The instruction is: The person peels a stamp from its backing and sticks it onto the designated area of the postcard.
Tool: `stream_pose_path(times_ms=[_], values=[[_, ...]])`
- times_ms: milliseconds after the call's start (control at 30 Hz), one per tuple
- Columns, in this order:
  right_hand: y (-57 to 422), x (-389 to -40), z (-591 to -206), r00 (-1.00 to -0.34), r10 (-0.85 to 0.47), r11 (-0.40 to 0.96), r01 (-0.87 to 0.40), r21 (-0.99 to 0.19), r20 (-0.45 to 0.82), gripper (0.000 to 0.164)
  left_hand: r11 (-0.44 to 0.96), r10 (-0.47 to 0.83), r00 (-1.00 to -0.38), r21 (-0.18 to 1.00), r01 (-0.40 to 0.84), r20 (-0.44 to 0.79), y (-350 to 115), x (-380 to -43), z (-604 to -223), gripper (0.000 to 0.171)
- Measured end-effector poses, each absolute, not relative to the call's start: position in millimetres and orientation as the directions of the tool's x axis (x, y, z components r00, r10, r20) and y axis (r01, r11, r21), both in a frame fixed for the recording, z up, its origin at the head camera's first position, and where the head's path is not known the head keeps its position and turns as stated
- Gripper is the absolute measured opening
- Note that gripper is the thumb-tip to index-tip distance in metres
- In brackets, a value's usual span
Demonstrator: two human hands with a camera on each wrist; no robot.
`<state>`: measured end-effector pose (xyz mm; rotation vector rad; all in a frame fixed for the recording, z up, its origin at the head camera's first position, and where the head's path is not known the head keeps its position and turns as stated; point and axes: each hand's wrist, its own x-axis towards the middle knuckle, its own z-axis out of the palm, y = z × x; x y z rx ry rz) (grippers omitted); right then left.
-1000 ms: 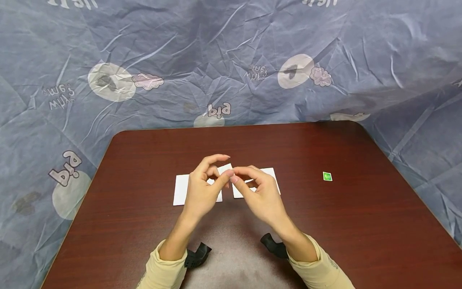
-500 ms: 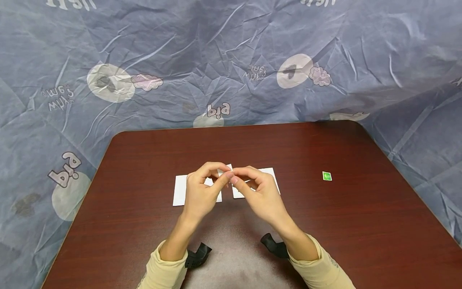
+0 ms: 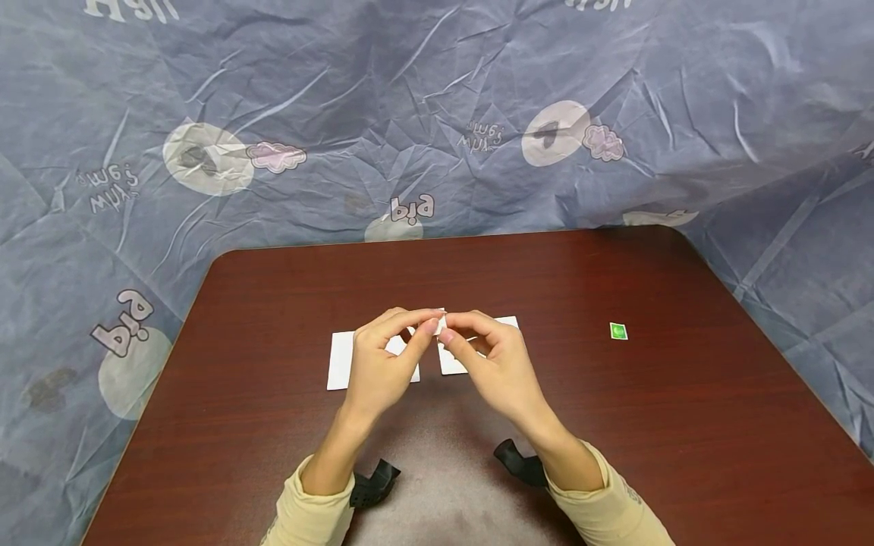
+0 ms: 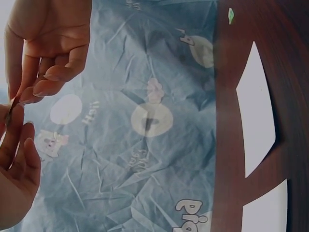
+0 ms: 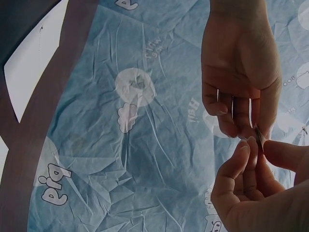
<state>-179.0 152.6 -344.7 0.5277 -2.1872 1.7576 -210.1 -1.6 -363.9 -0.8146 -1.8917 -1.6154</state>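
Both hands meet above the middle of the table. Between them is a small, thin white piece like a paper sticker, largely covered by fingers. My left hand pinches it with thumb and fingers from the left. From the right, my right hand pinches it the same way. In the left wrist view only a dark thin edge of the piece shows, and the right wrist view likewise has it edge-on. Below the hands lie two white cards, one at left and one at right, both partly hidden.
A small green square with a white border, like a stamp or sticker, lies to the right on the dark red-brown table. Behind the table hangs a wrinkled blue-grey cloth with printed figures. Black wrist mounts sit at the cuffs.
The left fingers have come down from a raised position onto the white piece. The piece has shifted slightly right and turned between the fingertips. The cards and green square lie still.
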Motion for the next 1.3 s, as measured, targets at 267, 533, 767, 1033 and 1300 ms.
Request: stream_pose_path(times_ms=[267, 533, 767, 1033, 1300], values=[[153.1, -179.1, -343.9, -0.898, -0.082, 0.222, -0.440, -0.870, 0.433, 0.013, 0.175, 0.069, -0.691, 0.673, 0.718, 0.719, -1.0, -210.5, -364.7, 0.012], [152.9, -178.8, -343.3, -0.897, -0.058, 0.255, -0.437, -0.863, 0.437, 0.012, 0.238, -0.012, -0.624, 0.608, 0.757, 0.782, 1.3, -210.0, -365.1, 0.010], [153.3, -180.3, -344.5, -0.901, -0.031, 0.286, -0.422, -0.860, 0.432, 0.012, 0.283, 0.008, -0.591, 0.565, 0.775, 0.806, 1.2, -211.5, -366.0, 0.010], [154.2, -181.4, -344.8, -0.902, -0.008, 0.300, -0.414, -0.860, 0.432, 0.011, 0.266, 0.033, -0.572, 0.545, 0.795, 0.819, 2.0, -212.5, -366.4, 0.010], [154.9, -182.3, -345.0, -0.902, 0.004, 0.296, -0.411, -0.862, 0.432, 0.010, 0.297, 0.091, -0.558, 0.512, 0.806, 0.825, 1.9, -212.5, -367.3, 0.013]])
